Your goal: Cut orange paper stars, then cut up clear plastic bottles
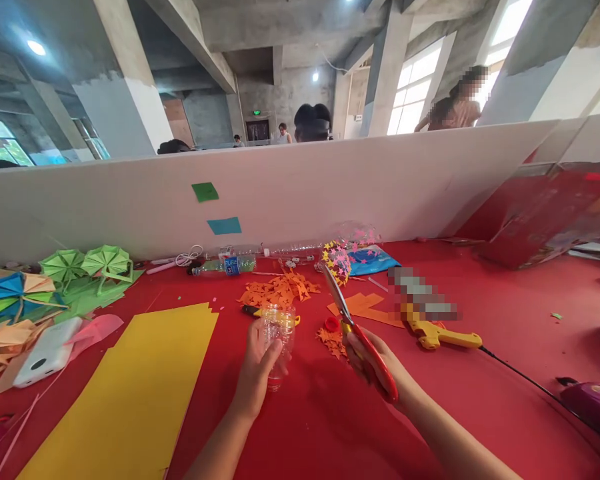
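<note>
My left hand (256, 367) is wrapped round a clear plastic bottle (279, 327), which stands nearly upright over the red table (300, 433). In my right hand (373, 357) is a pair of scissors (347, 313) with red handles, the blades pointing up and away to the left. Behind the bottle lies a yellow and black tool (253, 311), partly seen, likely a cutter. A red bottle cap (332, 325) rests by small orange paper stars (333, 343) between my hands. Orange paper scraps (277, 292) are heaped farther back.
Yellow sheets (125, 393) lie to the left, beside folded paper umbrellas (107, 261) and a white device (49, 352). A yellow glue gun (440, 333) with a black cord lies right. Star-covered plastic (337, 260) and a drink bottle (230, 265) sit before the white partition (290, 193).
</note>
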Demonstrator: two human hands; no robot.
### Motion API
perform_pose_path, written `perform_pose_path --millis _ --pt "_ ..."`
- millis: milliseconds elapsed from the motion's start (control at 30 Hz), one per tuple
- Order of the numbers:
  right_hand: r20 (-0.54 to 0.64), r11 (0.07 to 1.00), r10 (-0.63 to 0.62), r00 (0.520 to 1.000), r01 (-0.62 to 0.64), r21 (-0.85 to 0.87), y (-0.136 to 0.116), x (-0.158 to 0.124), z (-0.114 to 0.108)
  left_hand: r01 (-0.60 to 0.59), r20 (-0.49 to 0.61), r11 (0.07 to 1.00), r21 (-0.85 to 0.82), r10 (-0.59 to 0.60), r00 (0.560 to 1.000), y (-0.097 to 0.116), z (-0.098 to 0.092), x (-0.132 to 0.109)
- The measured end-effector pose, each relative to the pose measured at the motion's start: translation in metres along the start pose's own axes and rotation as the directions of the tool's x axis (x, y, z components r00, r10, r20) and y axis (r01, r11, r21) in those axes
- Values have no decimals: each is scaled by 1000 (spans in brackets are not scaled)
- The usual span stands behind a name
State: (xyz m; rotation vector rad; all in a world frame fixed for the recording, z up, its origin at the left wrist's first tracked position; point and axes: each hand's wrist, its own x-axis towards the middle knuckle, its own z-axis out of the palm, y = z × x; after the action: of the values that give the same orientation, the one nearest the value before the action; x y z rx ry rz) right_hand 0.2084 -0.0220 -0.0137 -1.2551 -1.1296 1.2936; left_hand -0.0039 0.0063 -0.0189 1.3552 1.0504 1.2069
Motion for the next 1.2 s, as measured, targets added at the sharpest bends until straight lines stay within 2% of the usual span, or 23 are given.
perform_pose_path --millis 67,133,233,333,500,600,700,800,967,1200 --pt "-26 995 -47 999 44 -89 0 -2 2 20 56 998 -64 -16 998 3 5 -5" --pt "-59 968 -129 990 112 -226 -1 -3 3 -66 50 996 -60 69 996 4 7 -8" --pt "-129 892 -202 971 128 -433 0 -4 3 -193 6 976 103 194 981 1 4 -9" --pt "-140 810 -216 966 98 -578 0 -6 2 -266 21 928 261 270 963 -2 -3 -7" --pt "13 742 -183 983 147 -654 -5 -13 3 -367 46 852 374 378 925 -3 -9 -5" --pt "82 643 -133 988 149 -751 -10 -17 6 -398 38 812 427 423 905 -1 -11 -3" --pt "99 508 -87 991 130 -851 -11 -20 10 -431 39 763 481 473 880 1 -14 -1" --pt "97 440 -67 993 117 -890 -10 -21 13 -454 52 717 529 507 861 3 -17 1" --pt "61 350 -88 994 88 -932 -10 -21 12 -464 67 687 558 520 851 5 -19 1" --pt "99 318 -95 991 125 -940 -11 -21 8 -441 97 721 534 466 879 9 -21 1"
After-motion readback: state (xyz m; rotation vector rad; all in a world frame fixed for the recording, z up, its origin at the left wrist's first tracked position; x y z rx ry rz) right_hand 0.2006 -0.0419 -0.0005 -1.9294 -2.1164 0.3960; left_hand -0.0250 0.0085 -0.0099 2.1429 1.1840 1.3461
